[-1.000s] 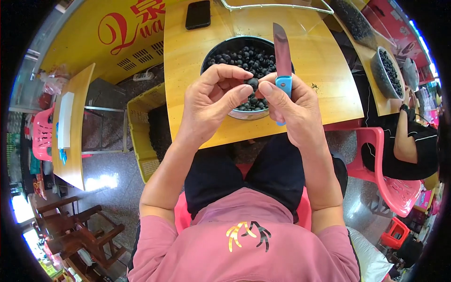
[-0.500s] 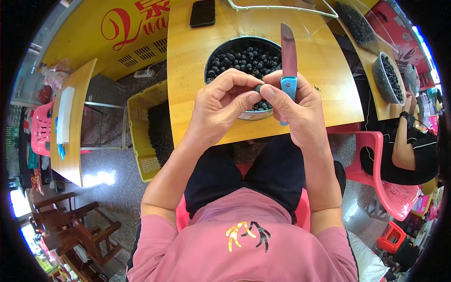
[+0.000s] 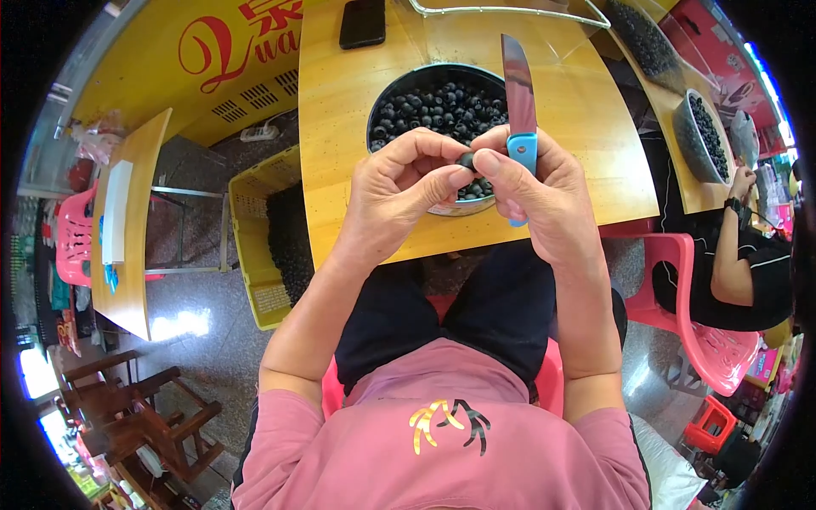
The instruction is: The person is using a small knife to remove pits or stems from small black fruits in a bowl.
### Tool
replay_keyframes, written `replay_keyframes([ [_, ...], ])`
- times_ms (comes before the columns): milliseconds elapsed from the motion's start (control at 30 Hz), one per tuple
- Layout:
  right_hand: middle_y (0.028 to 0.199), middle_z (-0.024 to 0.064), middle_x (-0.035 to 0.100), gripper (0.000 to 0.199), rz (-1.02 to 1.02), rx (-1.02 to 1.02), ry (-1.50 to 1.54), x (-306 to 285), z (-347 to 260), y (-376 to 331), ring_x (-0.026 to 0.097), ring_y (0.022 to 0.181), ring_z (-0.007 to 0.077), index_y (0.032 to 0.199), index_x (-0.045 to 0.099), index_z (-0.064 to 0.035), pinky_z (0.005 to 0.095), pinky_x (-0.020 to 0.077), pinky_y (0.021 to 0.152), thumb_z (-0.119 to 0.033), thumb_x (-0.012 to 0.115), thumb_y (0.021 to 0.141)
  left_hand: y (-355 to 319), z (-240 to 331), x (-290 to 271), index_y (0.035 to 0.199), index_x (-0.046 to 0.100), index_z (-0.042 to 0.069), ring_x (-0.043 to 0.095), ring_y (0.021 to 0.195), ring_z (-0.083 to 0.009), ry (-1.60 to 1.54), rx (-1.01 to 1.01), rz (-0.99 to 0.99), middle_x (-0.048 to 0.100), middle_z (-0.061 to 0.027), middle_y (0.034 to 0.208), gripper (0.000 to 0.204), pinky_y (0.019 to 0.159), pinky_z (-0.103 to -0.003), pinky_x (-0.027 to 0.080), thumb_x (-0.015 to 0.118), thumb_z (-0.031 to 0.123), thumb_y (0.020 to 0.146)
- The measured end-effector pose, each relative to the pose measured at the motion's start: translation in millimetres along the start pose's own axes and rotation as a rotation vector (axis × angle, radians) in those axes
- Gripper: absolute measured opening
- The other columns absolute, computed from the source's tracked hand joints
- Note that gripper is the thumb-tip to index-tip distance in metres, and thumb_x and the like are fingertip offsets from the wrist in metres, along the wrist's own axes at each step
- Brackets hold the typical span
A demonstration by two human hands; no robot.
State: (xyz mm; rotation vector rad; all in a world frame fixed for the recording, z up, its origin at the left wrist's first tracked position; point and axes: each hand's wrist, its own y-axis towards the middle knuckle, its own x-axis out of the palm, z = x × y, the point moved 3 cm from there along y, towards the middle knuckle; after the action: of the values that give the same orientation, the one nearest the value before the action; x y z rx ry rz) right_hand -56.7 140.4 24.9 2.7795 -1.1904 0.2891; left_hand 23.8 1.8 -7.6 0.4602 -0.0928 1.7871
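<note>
My left hand (image 3: 399, 191) and my right hand (image 3: 544, 191) meet over the near rim of a dark bowl (image 3: 384, 100) filled with small black round pieces. Both hands pinch one small black piece (image 3: 466, 159) between their fingertips. My right hand also grips a knife with a blue handle (image 3: 522, 153); its blade (image 3: 517, 85) points up and away from me over the bowl. The bowl stands on a yellow wooden table (image 3: 340, 127).
A black phone (image 3: 363, 23) lies at the table's far edge. A yellow crate (image 3: 255, 229) of dark pieces stands on the floor to my left. At the right, another person (image 3: 748, 263) sits on a pink chair (image 3: 705, 340) by a second bowl (image 3: 701, 136).
Both hands stayed together at the bowl's rim and shifted slightly right; the fingers turned the small black piece. The knife blade stayed upright.
</note>
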Motion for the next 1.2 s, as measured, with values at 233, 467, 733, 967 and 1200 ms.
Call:
replay_keyframes([
  [233, 0.072, -0.0033, 0.059, 0.018, -0.026, 0.045, 0.076, -2, 4, 1, 0.043, 0.053, 0.0006, 0.098, 0.065, -0.0022, 0.0161, 0.0317, 0.047, -0.018, 0.067, 0.09, 1, -5, -2, 0.103, 0.061, 0.003, 0.059, 0.084, -0.0059, -0.045, 0.03, -0.063, 0.063, 0.0002, 0.094, 0.017, 0.067, -0.019, 0.048, 0.067, 0.007, 0.088],
  [467, 0.081, 0.002, 0.063, 0.018, 0.045, -0.276, -0.403, -6, 2, -2, 0.051, 0.059, 0.0066, 0.102, 0.064, -0.0005, 0.0198, 0.0376, 0.051, -0.015, 0.063, 0.092, 0, -9, -5, 0.108, 0.058, 0.005, 0.056, 0.083, -0.0047, -0.042, 0.05, -0.037, 0.061, 0.0008, 0.094, 0.02, 0.069, -0.019, 0.047, 0.066, 0.011, 0.09],
  [733, 0.085, 0.0111, 0.063, 0.013, 0.031, -0.594, -0.936, -3, -5, -12, 0.06, 0.066, 0.0195, 0.098, 0.065, -0.0004, 0.026, 0.0441, 0.054, -0.005, 0.065, 0.086, 0, -8, -1, 0.108, 0.055, 0.004, 0.054, 0.08, -0.0058, -0.034, 0.078, -0.028, 0.058, -0.0004, 0.091, 0.019, 0.07, -0.02, 0.046, 0.063, 0.01, 0.092],
  [967, 0.084, 0.0115, 0.064, 0.014, 0.08, -0.709, -1.037, -5, -3, -11, 0.06, 0.065, 0.0218, 0.099, 0.065, -0.0003, 0.0305, 0.0459, 0.053, -0.002, 0.066, 0.084, -1, -8, 0, 0.107, 0.056, 0.002, 0.054, 0.078, -0.0072, -0.058, 0.092, -0.011, 0.058, -0.0024, 0.091, 0.017, 0.069, -0.022, 0.046, 0.062, 0.007, 0.092],
  [1200, 0.083, 0.0105, 0.066, 0.015, 0.223, -0.503, -1.106, -27, 10, -1, 0.062, 0.069, 0.0191, 0.1, 0.066, 0.0012, 0.0282, 0.0494, 0.064, -0.007, 0.064, 0.089, -7, 8, 8, 0.101, 0.06, -0.002, 0.059, 0.076, -0.0109, -0.112, 0.26, -0.129, 0.06, -0.0059, 0.09, 0.014, 0.067, -0.024, 0.05, 0.065, 0.001, 0.088],
])
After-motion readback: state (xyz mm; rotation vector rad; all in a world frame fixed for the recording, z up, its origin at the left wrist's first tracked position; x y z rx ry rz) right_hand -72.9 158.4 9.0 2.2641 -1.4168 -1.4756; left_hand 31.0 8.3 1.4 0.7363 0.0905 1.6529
